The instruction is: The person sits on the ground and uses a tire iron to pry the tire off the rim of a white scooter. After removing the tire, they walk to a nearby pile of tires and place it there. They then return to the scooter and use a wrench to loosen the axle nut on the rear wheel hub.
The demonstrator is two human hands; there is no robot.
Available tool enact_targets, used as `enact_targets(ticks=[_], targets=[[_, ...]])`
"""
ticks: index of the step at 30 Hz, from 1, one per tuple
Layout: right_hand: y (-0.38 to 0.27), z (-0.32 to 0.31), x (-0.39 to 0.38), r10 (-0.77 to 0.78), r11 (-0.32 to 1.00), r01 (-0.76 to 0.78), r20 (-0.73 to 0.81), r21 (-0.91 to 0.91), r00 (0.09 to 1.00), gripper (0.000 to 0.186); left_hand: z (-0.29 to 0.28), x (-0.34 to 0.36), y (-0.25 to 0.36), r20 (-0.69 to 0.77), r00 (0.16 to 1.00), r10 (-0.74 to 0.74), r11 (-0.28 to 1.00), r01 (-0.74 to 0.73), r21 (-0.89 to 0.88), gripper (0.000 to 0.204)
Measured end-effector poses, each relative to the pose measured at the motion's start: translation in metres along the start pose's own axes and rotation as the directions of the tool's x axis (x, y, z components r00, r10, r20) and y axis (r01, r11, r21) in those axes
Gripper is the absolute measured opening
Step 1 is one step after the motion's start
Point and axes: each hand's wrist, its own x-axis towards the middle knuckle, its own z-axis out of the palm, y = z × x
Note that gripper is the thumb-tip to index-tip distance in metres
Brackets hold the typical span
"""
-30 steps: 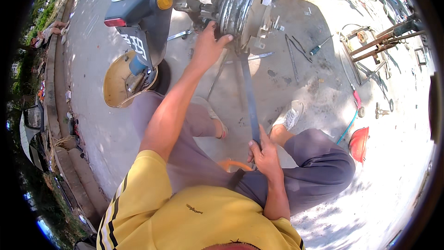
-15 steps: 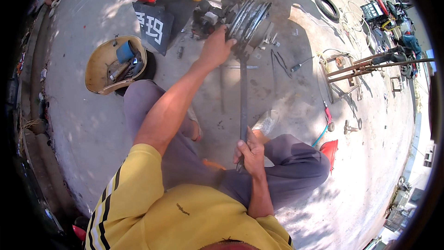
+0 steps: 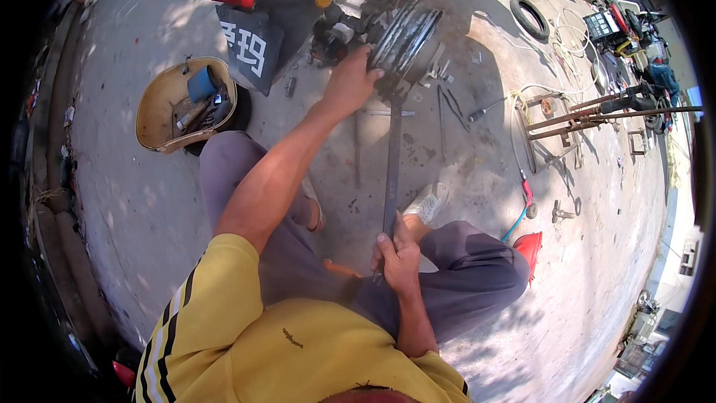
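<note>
A bare metal wheel rim [image 3: 405, 39] sits at the rear of a scooter, with dark mechanical parts beside it on the left. My left hand [image 3: 349, 83] is closed on the rim's near left edge; its thumb shows, while the fingertips are partly hidden. Running from the rim's near side down toward me is a long flat pry bar [image 3: 393, 149]. My right hand [image 3: 399, 257] wraps round the bar's near end, between my knees. Exactly how the bar's far tip meets the rim cannot be made out.
Left of the scooter's plate [image 3: 250, 48] stands a tan tub [image 3: 153, 116] holding tools and a blue cup. Pliers [image 3: 453, 104] and a screwdriver [image 3: 488, 110] lie right of the bar. Farther right are a tyre [image 3: 529, 16], a metal frame stand [image 3: 548, 130] and a red-handled air hose tool [image 3: 527, 190].
My right hand and the bar's near end have swung slightly left and toward me. My left hand stays at the rim, and the rim appears a little farther right.
</note>
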Motion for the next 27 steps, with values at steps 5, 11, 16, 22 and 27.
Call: enact_targets(ticks=[5, 11, 16, 22, 27], targets=[[-0.013, -0.006, 0.0, 0.034, 0.957, -0.068, 0.123, 0.283, 0.992, 0.063, -0.003, -0.001, 0.003, 0.025, 0.999, -0.038, 0.999, 0.038, -0.012, 0.05], [-0.012, -0.005, 0.002, 0.009, 0.987, -0.023, 0.09, 0.158, 0.996, 0.063, -0.001, -0.001, -0.003, -0.019, 0.999, 0.034, 0.999, -0.034, 0.021, 0.048], [-0.01, -0.001, -0.004, 0.028, 0.965, -0.051, 0.091, 0.258, 0.995, 0.063, -0.001, -0.001, 0.002, 0.003, 1.0, -0.012, 1.0, 0.012, -0.025, 0.048], [-0.006, 0.003, 0.003, -0.018, 0.993, 0.013, 0.048, 0.116, 0.999, 0.063, 0.002, -0.001, -0.002, -0.03, 0.999, 0.032, 0.999, -0.032, -0.001, 0.048], [-0.022, 0.002, 0.003, -0.006, 0.994, 0.001, 0.051, 0.106, 0.999, 0.063, 0.0, 0.0, 0.001, 0.01, 1.0, -0.001, 1.0, 0.001, 0.011, 0.047]])
